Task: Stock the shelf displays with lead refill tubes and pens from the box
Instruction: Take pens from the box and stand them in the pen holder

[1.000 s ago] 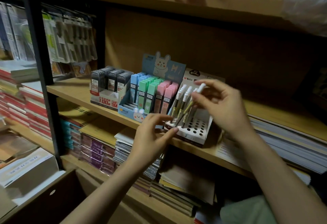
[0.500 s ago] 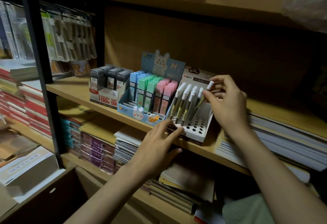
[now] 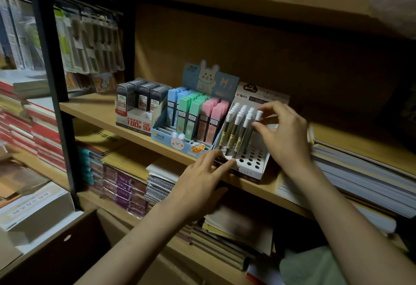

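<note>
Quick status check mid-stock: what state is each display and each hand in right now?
White pen display: partly filled, front and right holes empty.
Pen in right hand: white-capped, tilted, tip down at the holes.
Right hand: pinching that pen near its cap.
Left hand: fingers straight, touching the pen display's front corner.
Pastel lead refill display: front slots empty.
Black lead refill display: tubes upright in rows.

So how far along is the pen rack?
Done: about a dozen capped pens stand in the white rack, filling its left and back holes. In hand: the right hand pinches one more pen by its cap, lowering it beside the others, while the left hand steadies the rack's front corner. Left: roughly a dozen front-right holes are open. The pastel refill display looks mostly stocked.
</note>
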The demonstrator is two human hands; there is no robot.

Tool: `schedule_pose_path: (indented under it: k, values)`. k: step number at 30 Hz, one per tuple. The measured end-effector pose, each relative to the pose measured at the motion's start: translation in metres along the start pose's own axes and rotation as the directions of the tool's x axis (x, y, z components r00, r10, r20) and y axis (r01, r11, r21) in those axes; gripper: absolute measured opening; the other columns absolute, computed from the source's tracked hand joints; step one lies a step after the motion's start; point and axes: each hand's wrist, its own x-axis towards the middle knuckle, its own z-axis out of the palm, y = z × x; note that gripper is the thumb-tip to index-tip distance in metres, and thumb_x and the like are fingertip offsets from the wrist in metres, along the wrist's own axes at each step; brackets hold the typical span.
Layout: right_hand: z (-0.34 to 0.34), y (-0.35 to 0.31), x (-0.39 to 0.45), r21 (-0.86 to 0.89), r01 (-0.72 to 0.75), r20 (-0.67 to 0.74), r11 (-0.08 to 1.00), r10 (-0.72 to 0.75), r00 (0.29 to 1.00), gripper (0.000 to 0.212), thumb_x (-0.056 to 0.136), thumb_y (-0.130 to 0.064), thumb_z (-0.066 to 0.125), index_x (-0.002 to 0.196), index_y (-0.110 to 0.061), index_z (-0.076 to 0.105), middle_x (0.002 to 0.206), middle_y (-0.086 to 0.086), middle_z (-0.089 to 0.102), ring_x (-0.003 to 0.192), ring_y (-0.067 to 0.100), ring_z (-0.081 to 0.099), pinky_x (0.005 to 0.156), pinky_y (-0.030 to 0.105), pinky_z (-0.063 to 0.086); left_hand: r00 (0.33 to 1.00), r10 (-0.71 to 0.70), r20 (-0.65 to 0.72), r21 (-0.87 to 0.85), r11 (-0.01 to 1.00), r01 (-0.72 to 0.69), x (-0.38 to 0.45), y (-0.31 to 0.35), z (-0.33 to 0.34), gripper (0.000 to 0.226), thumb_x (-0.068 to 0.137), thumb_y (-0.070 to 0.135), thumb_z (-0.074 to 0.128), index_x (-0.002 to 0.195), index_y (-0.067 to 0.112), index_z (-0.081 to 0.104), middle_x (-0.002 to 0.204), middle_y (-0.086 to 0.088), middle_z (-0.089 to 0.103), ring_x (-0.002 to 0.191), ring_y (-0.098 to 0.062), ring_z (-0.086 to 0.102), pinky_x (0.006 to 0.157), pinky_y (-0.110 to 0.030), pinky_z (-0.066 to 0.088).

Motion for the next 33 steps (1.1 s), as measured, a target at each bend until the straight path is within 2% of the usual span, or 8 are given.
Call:
schedule_pose_path:
  k: [9,14,16,21,24,26,29,33]
  values:
    - [0.002,0.002,-0.003,-0.007,-0.016,0.003,1.0,0.016,1.0,0.029,0.081,-0.008,0.076,0.106,-0.014,0.063,0.108,-0.001,0.062,0.087,0.004,0.057,0.068,-0.006,0.037,1.0,-0.012,0.021,-0.005,1.0,0.012,0.004,0.002,-0.004,0.068,0.093,0.037,0.056,0.151,0.034,0.021,0.152,-0.002,0.014,0.139,-0.021,0.022,0.099,-0.038,0.048]
    - [0.003,0.003,-0.002,-0.026,-0.025,0.085,0.999,0.027,0.996,0.027,0.082,-0.008,0.074,0.104,-0.015,0.061,0.109,0.002,0.061,0.093,0.013,0.061,0.076,0.017,0.049,0.998,-0.02,0.059,-0.002,1.0,0.02,0.003,0.002,-0.009,0.069,0.093,0.035,0.056,0.151,0.036,0.019,0.153,0.0,0.013,0.139,-0.02,0.025,0.099,-0.036,0.049]
    - [0.002,0.001,-0.004,-0.02,-0.042,0.102,0.999,0.044,0.994,0.026,0.083,-0.008,0.073,0.106,-0.014,0.062,0.11,0.003,0.06,0.091,0.012,0.06,0.075,0.018,0.049,0.996,-0.02,0.088,0.025,1.0,0.018,0.001,0.003,-0.012,0.071,0.094,0.034,0.056,0.152,0.038,0.015,0.155,0.001,0.01,0.141,-0.019,0.024,0.102,-0.035,0.047]
    - [-0.022,-0.004,0.004,-0.111,-0.019,0.268,0.994,0.049,0.962,0.048,0.086,-0.016,0.072,0.131,-0.016,0.057,0.123,0.003,0.053,0.077,-0.002,0.051,0.064,0.007,0.037,0.975,-0.056,0.217,-0.018,0.998,0.062,0.007,0.01,-0.033,0.069,0.093,0.028,0.059,0.151,0.038,0.022,0.153,0.005,0.013,0.137,-0.018,0.029,0.102,-0.037,0.047]
    - [-0.05,-0.003,0.018,-0.133,0.095,0.328,0.987,-0.046,0.944,0.053,0.088,-0.022,0.07,0.138,-0.02,0.051,0.129,0.002,0.053,0.093,0.004,0.054,0.078,0.016,0.046,0.961,-0.103,0.256,-0.134,0.981,0.141,0.017,0.011,-0.05,0.059,0.092,0.025,0.059,0.146,0.031,0.035,0.149,0.003,0.025,0.127,-0.018,0.043,0.1,-0.035,0.049]
    - [-0.064,0.002,0.031,-0.133,0.181,0.386,0.974,-0.117,0.915,0.05,0.09,-0.028,0.067,0.137,-0.02,0.051,0.131,0.001,0.056,0.105,0.006,0.052,0.089,0.022,0.045,0.972,-0.149,0.184,-0.16,0.971,0.179,0.021,0.01,-0.06,0.054,0.091,0.024,0.061,0.142,0.026,0.042,0.145,0.002,0.032,0.125,-0.016,0.044,0.099,-0.029,0.048]
    - [-0.071,0.012,0.04,-0.159,0.296,0.531,0.942,-0.172,0.83,0.053,0.093,-0.034,0.061,0.142,-0.02,0.046,0.143,0.001,0.05,0.127,0.012,0.046,0.101,0.021,0.031,0.976,-0.21,-0.065,-0.152,0.968,0.198,0.027,0.011,-0.072,0.043,0.092,0.021,0.06,0.134,0.02,0.051,0.136,-0.001,0.043,0.119,-0.014,0.048,0.096,-0.022,0.047]
    - [-0.059,0.023,0.034,-0.151,0.348,0.658,0.925,-0.169,0.734,0.069,0.096,-0.041,0.053,0.154,-0.02,0.021,0.161,-0.001,0.021,0.147,0.01,0.018,0.116,0.023,0.013,0.931,-0.213,-0.297,-0.096,0.977,0.192,0.053,0.03,-0.083,0.042,0.09,0.028,0.052,0.129,0.011,0.053,0.133,-0.009,0.047,0.117,-0.019,0.048,0.096,-0.029,0.049]
